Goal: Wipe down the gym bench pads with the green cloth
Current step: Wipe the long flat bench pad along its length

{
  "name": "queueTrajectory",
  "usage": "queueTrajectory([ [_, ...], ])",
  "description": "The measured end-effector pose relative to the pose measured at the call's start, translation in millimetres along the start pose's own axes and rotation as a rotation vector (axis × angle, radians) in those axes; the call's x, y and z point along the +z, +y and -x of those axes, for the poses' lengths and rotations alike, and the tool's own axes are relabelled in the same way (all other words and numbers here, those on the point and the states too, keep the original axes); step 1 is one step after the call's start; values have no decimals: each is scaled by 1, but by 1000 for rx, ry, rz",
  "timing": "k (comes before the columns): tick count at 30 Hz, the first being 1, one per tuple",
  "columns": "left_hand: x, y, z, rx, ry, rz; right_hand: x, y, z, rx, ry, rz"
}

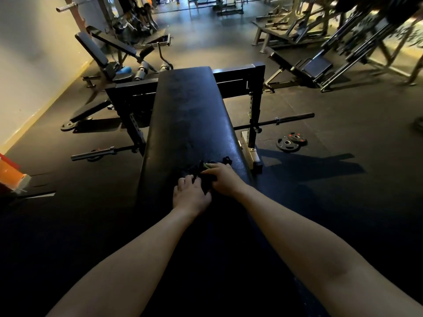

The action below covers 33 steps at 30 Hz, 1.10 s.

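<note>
One wide-angle view looks from the person's head, forward and steeply down along the black padded surface (190, 115), which runs away up the middle. Both forearms enter from the bottom edge, close to the lens; the left hand (191, 195) and right hand (223, 179) sit mid-frame. The gym floor (343, 156) fills the sides.
</note>
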<state>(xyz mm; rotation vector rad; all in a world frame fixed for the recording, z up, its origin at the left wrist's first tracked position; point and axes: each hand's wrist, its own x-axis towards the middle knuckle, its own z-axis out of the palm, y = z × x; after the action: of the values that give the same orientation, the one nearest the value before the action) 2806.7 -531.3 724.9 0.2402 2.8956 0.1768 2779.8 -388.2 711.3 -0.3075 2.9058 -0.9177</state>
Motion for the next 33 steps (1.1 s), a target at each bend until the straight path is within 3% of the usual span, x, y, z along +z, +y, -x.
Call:
queueTrajectory([
  [4,10,-3,2,7,43,-5,-2,28,21,76,88,143],
  [11,13,-11,0,64,27,-4,-2,32,7,534,334,111],
  [13,13,-12,-1,71,25,-16,8,11,-1,539,349,101],
  [17,11,-19,-3,114,33,-7,32,-25,-18,305,212,27],
  [21,14,-23,-5,120,59,15,20,-15,-6,188,148,95],
  [27,22,-23,-5,106,102,53,1,25,21,503,388,128],
  [33,19,-22,-5,122,74,39,19,-3,17,636,432,138],
])
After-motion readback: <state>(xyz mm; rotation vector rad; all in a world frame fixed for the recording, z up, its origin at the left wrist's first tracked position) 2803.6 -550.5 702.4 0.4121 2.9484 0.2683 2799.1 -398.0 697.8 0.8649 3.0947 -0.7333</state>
